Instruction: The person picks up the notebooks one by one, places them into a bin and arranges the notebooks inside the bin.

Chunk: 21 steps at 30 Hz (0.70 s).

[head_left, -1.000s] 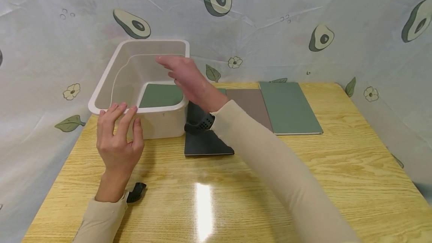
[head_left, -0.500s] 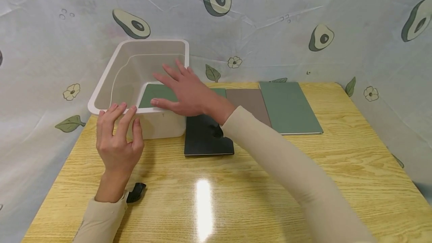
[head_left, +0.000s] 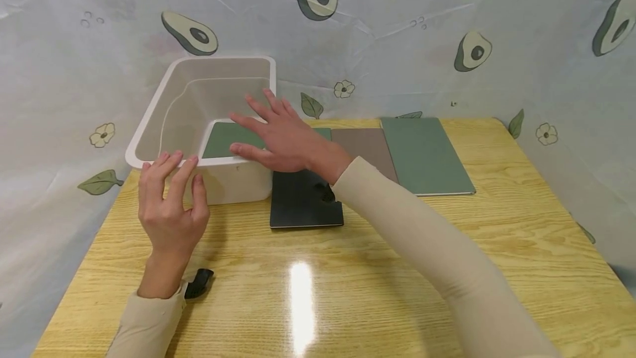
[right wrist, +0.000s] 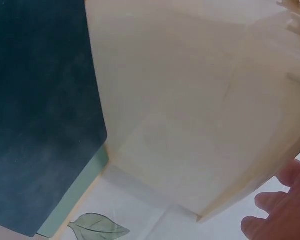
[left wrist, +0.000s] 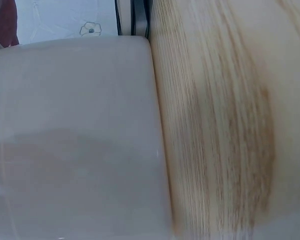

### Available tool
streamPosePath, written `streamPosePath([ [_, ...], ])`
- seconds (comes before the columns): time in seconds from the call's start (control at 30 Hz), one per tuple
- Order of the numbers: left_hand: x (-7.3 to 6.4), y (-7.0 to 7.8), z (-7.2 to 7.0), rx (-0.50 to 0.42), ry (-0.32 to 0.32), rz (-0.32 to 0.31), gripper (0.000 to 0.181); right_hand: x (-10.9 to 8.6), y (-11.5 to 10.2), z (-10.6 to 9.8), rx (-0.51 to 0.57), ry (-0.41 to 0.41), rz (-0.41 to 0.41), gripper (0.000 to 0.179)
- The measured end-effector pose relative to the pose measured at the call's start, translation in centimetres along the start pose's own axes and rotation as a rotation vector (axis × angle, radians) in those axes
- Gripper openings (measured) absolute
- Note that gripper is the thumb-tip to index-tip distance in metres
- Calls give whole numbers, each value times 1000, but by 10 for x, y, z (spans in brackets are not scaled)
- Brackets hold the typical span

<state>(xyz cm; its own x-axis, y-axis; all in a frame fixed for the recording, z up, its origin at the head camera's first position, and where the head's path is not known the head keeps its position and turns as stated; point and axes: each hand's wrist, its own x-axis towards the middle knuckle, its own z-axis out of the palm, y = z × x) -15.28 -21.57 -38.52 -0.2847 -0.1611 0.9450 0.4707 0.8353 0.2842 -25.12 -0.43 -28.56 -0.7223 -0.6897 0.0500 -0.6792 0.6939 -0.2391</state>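
Observation:
A beige plastic bin (head_left: pixel 233 181) stands at the table's left back, with a green flat, book-like piece (head_left: pixel 221 141) on its floor. My left hand (head_left: pixel 171 214) is at the bin's near side, its fingertips resting on the front rim and the thumb beside the outer wall. Across the right rim lies my right hand (head_left: pixel 283 137), palm down with fingers spread, holding nothing. In the right wrist view, its fingers (right wrist: pixel 282 212) show beside the bin's wall (right wrist: pixel 179 100). Just right of the bin, partly under the right forearm, lies a black notebook (head_left: pixel 300 203).
Right of the black notebook lie a brown notebook (head_left: pixel 365 145) and a larger green one (head_left: pixel 427 153). Part of another green cover (head_left: pixel 323 132) shows behind the right wrist. An avocado-print sheet (head_left: pixel 387 32) hangs behind the wooden table (head_left: pixel 387 291).
From edge-on over the bin's right side, my right hand has turned palm down, spread its fingers and come nearer the front corner. The left hand stays on the rim.

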Motion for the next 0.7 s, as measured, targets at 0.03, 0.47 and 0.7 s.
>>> streamPosePath([
  [0.03,0,0,0,-2,3,1,25,0,1,1,2,4,-4,71],
  [0.47,0,-3,0,-16,-8,9,26,-18,23,2,35,-28,12,63],
  [0.7,-1,-6,-3,4,-27,6,26,-37,44,4,-8,-34,50,67],
])
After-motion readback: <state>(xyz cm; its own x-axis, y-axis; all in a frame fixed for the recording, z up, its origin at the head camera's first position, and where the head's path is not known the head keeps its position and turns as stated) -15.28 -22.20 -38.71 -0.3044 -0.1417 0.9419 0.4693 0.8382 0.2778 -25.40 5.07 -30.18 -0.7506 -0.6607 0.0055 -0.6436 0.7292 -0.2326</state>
